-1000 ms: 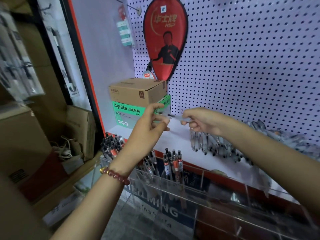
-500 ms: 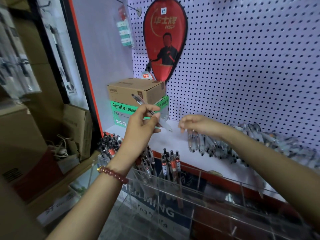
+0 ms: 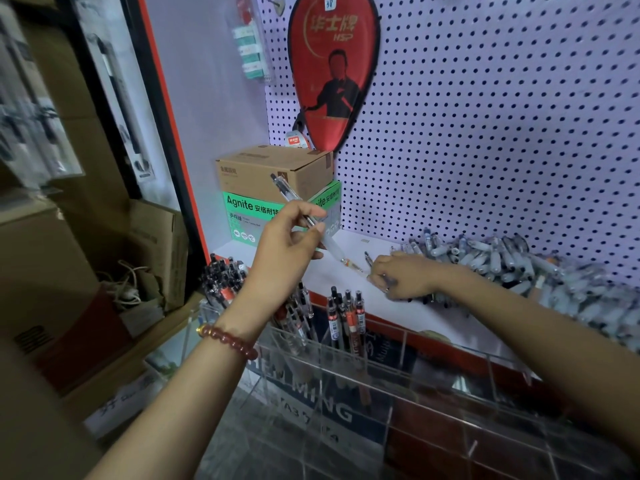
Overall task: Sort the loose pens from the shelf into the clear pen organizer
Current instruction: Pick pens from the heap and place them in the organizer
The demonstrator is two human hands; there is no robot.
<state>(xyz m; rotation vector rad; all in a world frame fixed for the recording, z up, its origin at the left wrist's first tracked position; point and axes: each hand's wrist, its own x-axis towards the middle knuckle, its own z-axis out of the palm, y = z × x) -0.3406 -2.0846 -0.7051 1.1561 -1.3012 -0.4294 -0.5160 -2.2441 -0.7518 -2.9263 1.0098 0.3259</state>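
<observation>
1. Left hand [image 3: 287, 237] keeps pinching one clear pen [image 3: 289, 194], tilted above the organizer [image 3: 433, 393].
2. Right hand [image 3: 405, 275] has dropped onto the pile of pens [image 3: 502, 258] on the shelf [image 3: 329, 271] behind the organizer, fingers curled; whether it grips a pen I cannot tell.
3. Two boxes, a brown box [image 3: 277, 168] on a green box [image 3: 249, 216], stand behind the organizer; the pile's pens are too many to count.

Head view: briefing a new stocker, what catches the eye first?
A red teardrop-shaped racket cover hangs on the white pegboard, top centre. Below, the left hand holds a clear-barrelled pen tilted before a green cardboard box. A grey heap of loose pens covers the white shelf at right.
</observation>
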